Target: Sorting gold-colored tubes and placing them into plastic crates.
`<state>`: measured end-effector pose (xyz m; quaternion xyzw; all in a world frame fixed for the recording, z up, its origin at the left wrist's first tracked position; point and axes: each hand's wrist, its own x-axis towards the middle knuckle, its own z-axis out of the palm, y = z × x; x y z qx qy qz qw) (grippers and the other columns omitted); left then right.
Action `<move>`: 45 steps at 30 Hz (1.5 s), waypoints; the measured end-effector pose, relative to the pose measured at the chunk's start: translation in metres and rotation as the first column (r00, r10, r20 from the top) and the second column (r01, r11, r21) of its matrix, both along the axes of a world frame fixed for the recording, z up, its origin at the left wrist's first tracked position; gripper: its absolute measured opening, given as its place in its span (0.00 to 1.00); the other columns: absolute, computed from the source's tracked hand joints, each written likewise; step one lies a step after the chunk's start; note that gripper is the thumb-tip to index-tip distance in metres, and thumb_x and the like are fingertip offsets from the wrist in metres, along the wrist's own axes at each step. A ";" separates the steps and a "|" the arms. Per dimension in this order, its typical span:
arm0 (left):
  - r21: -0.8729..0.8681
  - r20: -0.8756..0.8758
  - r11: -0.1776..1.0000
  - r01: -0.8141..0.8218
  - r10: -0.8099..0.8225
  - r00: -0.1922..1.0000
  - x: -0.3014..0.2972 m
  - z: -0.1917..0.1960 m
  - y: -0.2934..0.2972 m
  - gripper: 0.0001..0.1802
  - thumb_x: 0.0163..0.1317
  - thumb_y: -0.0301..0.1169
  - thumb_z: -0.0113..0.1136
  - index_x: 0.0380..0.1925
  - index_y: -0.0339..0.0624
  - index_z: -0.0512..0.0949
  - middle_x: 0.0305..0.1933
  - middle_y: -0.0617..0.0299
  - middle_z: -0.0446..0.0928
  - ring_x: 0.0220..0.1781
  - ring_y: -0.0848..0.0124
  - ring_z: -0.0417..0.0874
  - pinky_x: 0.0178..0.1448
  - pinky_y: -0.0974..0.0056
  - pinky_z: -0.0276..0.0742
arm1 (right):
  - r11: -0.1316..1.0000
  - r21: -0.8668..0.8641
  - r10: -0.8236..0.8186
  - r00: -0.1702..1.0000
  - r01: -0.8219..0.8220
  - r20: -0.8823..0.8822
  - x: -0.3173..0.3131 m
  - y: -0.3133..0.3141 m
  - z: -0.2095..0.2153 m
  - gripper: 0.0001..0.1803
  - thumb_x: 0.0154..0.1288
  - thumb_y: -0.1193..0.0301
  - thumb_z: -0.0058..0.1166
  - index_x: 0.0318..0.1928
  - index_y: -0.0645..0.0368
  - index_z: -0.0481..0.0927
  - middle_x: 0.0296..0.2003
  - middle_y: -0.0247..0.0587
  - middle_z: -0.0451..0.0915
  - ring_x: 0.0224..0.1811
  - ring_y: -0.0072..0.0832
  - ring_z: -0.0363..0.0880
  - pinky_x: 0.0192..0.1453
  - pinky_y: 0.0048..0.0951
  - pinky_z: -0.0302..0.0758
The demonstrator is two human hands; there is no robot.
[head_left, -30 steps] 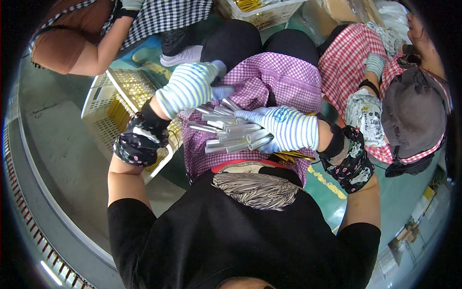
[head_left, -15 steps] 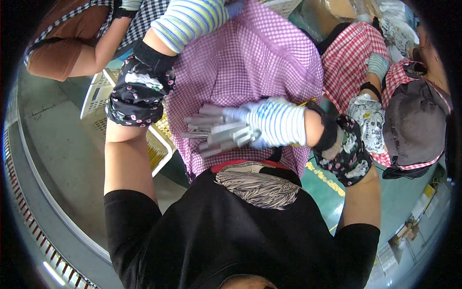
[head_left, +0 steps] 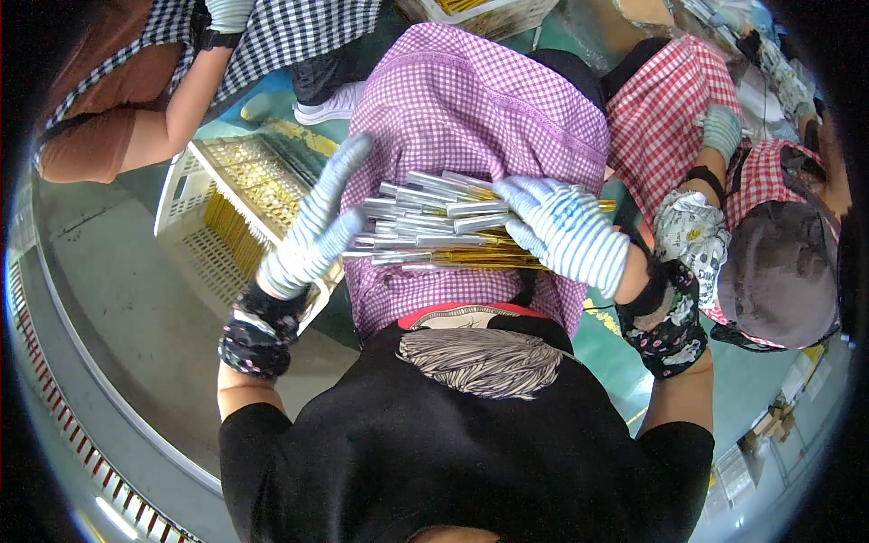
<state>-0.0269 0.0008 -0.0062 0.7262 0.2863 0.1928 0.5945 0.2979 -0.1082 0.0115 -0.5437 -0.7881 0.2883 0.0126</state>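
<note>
A loose bundle of thin yellow sticks with clear silvery sleeves (head_left: pixel 425 220) lies across my lap on a purple checked apron (head_left: pixel 480 109). The sleeved ends point left and sit unevenly; yellow lengths run under my right hand. In a blue-and-white striped glove, my right hand (head_left: pixel 570 231) is over the bundle's right part, fingers and thumb closed about its top; its underside is hidden. My left hand (head_left: pixel 312 235), gloved alike, is raised beside the sleeved ends with thumb and fingers apart. It holds nothing; whether its thumb touches the ends I cannot tell.
Left of my lap stands a cream plastic crate (head_left: pixel 195 190) with many yellow sticks, pale ends upward. Another crate (head_left: pixel 489 20) stands ahead. A person in a black checked apron (head_left: pixel 281 41) is at the far left; one in a grey hat (head_left: pixel 783 271) sits close on my right.
My left arm has come back from far ahead, its hand now beside the sleeved ends. The sleeved bundle, blurred before, now lies still, and my right hand has shifted slightly right.
</note>
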 end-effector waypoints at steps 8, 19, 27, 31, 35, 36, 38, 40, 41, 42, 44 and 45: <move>0.155 -0.125 0.988 0.014 0.006 0.992 0.038 -0.020 -0.034 0.46 0.68 0.48 0.53 0.74 0.30 0.47 0.78 0.37 0.46 0.81 0.45 0.44 0.80 0.50 0.41 | 0.983 0.131 0.111 0.982 -0.132 0.153 -0.029 0.021 -0.015 0.27 0.68 0.58 0.49 0.61 0.62 0.72 0.40 0.44 0.80 0.35 0.37 0.81 0.35 0.40 0.77; 0.556 -0.402 0.699 0.450 -0.247 0.882 0.115 0.034 -0.003 0.41 0.55 0.50 0.63 0.64 0.38 0.69 0.64 0.47 0.70 0.67 0.48 0.69 0.72 0.44 0.60 | 0.981 0.174 -0.030 0.960 0.081 -0.279 -0.011 0.010 -0.042 0.19 0.65 0.60 0.50 0.49 0.60 0.79 0.42 0.49 0.82 0.39 0.44 0.82 0.42 0.46 0.79; 0.461 -0.475 0.688 0.560 -0.342 0.811 0.127 0.014 -0.001 0.38 0.53 0.44 0.66 0.63 0.37 0.70 0.63 0.47 0.72 0.65 0.48 0.72 0.71 0.46 0.64 | 0.668 0.154 -0.551 0.624 0.728 -0.554 0.075 -0.034 -0.033 0.18 0.74 0.63 0.45 0.55 0.61 0.79 0.55 0.50 0.79 0.56 0.42 0.79 0.62 0.38 0.73; 0.493 -0.434 0.672 0.552 -0.360 0.826 0.131 -0.003 0.000 0.38 0.52 0.43 0.67 0.62 0.38 0.71 0.63 0.49 0.73 0.65 0.49 0.72 0.71 0.46 0.65 | 0.356 -0.351 -0.734 0.027 0.866 -0.679 0.079 -0.074 -0.065 0.22 0.79 0.62 0.37 0.61 0.64 0.74 0.59 0.47 0.76 0.64 0.34 0.73 0.71 0.33 0.64; 0.504 -0.442 0.640 0.580 -0.386 0.810 0.142 0.001 0.005 0.39 0.50 0.43 0.68 0.62 0.39 0.72 0.63 0.50 0.72 0.65 0.49 0.72 0.71 0.45 0.64 | 0.398 -0.420 -0.788 0.070 0.816 -0.612 0.050 -0.064 -0.090 0.32 0.80 0.52 0.32 0.66 0.67 0.68 0.66 0.52 0.69 0.71 0.38 0.64 0.77 0.36 0.55; 0.505 -0.446 0.628 0.592 -0.398 0.802 0.144 0.009 0.006 0.38 0.49 0.43 0.68 0.61 0.39 0.71 0.65 0.47 0.70 0.67 0.46 0.69 0.72 0.43 0.62 | 0.397 -0.414 -0.784 0.068 0.819 -0.618 0.048 -0.068 -0.086 0.32 0.80 0.52 0.32 0.66 0.67 0.68 0.66 0.52 0.69 0.71 0.38 0.64 0.77 0.36 0.55; 0.528 -0.396 0.657 0.538 -0.369 0.841 0.135 0.017 0.008 0.39 0.49 0.43 0.68 0.62 0.39 0.70 0.65 0.47 0.70 0.68 0.45 0.69 0.72 0.41 0.61 | 0.461 -0.252 -0.722 0.194 0.851 -0.665 0.045 -0.070 -0.075 0.37 0.78 0.47 0.31 0.68 0.68 0.65 0.68 0.55 0.65 0.74 0.43 0.59 0.78 0.39 0.51; 0.550 -0.290 0.733 0.401 -0.282 0.914 0.112 0.016 0.007 0.40 0.50 0.43 0.67 0.63 0.40 0.68 0.66 0.44 0.68 0.71 0.42 0.65 0.73 0.38 0.58 | 0.506 -0.265 -0.715 0.228 0.821 -0.661 0.042 -0.077 -0.069 0.39 0.77 0.45 0.31 0.70 0.68 0.60 0.69 0.58 0.62 0.75 0.47 0.57 0.79 0.41 0.50; 0.543 -0.273 0.769 0.338 -0.219 0.937 0.097 0.007 0.004 0.40 0.50 0.42 0.66 0.64 0.39 0.67 0.68 0.44 0.66 0.72 0.42 0.64 0.73 0.38 0.58 | 0.461 -0.295 -0.739 0.178 0.837 -0.650 0.040 -0.075 -0.057 0.37 0.77 0.48 0.32 0.71 0.68 0.60 0.70 0.57 0.62 0.74 0.47 0.57 0.78 0.42 0.51; 0.495 -0.272 0.819 0.288 -0.169 0.947 0.086 0.009 0.003 0.41 0.50 0.40 0.65 0.65 0.38 0.66 0.68 0.43 0.65 0.71 0.41 0.63 0.73 0.39 0.58 | 0.471 -0.341 -0.733 0.146 0.813 -0.664 0.039 -0.077 -0.052 0.35 0.77 0.50 0.34 0.71 0.67 0.61 0.70 0.56 0.63 0.74 0.47 0.59 0.78 0.42 0.52; 0.346 -0.167 0.918 0.192 -0.141 0.976 0.072 -0.008 -0.004 0.40 0.50 0.39 0.65 0.64 0.36 0.66 0.67 0.39 0.64 0.70 0.41 0.64 0.73 0.42 0.59 | 0.558 -0.167 -0.684 0.337 0.813 -0.646 0.032 -0.089 -0.077 0.34 0.76 0.51 0.36 0.69 0.67 0.65 0.68 0.58 0.64 0.72 0.50 0.62 0.77 0.43 0.54; 0.304 -0.175 0.938 0.168 -0.119 0.977 0.074 -0.018 -0.010 0.37 0.53 0.41 0.64 0.62 0.35 0.68 0.66 0.39 0.65 0.69 0.41 0.65 0.73 0.42 0.59 | 0.584 -0.098 -0.689 0.429 0.806 -0.583 0.034 -0.090 -0.082 0.35 0.75 0.49 0.37 0.67 0.66 0.67 0.67 0.60 0.65 0.71 0.52 0.62 0.76 0.44 0.55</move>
